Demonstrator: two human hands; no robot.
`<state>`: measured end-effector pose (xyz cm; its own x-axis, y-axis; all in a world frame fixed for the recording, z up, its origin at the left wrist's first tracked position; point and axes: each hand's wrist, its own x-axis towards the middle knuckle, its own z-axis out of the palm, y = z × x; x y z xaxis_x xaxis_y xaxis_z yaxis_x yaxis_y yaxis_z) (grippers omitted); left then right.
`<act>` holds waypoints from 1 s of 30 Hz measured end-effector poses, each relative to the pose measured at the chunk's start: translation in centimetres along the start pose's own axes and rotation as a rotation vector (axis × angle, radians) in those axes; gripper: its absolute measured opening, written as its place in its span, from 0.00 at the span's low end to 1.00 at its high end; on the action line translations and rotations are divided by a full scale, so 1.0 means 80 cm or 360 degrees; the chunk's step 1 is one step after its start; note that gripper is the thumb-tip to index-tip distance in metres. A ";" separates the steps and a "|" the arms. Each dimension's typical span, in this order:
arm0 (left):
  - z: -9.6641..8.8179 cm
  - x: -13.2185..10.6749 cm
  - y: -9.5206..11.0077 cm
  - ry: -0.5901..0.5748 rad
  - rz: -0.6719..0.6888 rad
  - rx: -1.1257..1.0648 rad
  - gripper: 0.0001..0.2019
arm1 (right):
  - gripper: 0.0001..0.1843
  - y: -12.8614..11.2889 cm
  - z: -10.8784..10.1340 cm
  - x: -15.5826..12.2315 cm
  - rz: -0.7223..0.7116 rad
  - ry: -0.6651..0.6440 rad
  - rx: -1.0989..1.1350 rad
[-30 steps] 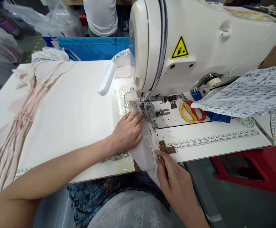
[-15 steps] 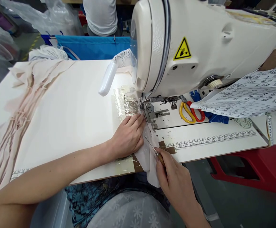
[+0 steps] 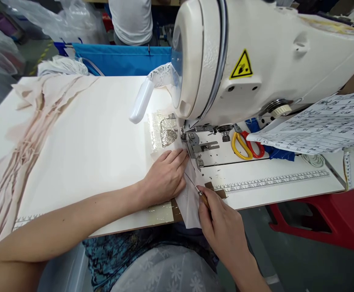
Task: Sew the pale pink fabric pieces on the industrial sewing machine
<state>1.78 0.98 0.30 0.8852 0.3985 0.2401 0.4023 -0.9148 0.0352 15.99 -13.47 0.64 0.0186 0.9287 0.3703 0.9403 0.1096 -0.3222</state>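
My left hand (image 3: 164,176) lies flat, fingers together, on a strip of white fabric (image 3: 189,202) just in front of the presser foot (image 3: 192,140) of a white sewing machine (image 3: 256,61). My right hand (image 3: 222,225) pinches a wooden-handled awl (image 3: 199,194) whose thin metal tip points at the fabric beside my left fingertips. The fabric runs from under the foot down over the table's front edge toward my lap.
Yellow and red scissors (image 3: 245,146) lie on the machine bed under a printed sheet (image 3: 322,129). Pale pink cloth (image 3: 27,134) is piled at the table's left. A blue bin (image 3: 119,59) and another person's white shirt (image 3: 131,20) stand behind. A red stool (image 3: 325,219) is at right.
The fabric has fed forward under the foot, leaving less hanging over the table edge. My right hand with the awl has moved up closer to my left hand.
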 end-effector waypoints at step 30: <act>0.001 0.007 -0.016 0.0125 0.0008 0.0120 0.19 | 0.16 -0.010 0.009 0.022 0.0127 -0.0045 0.0175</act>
<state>1.82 2.36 0.29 0.8674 0.3848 0.3155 0.4169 -0.9081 -0.0386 15.00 -11.69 0.94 0.0810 0.9454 0.3157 0.8933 0.0717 -0.4437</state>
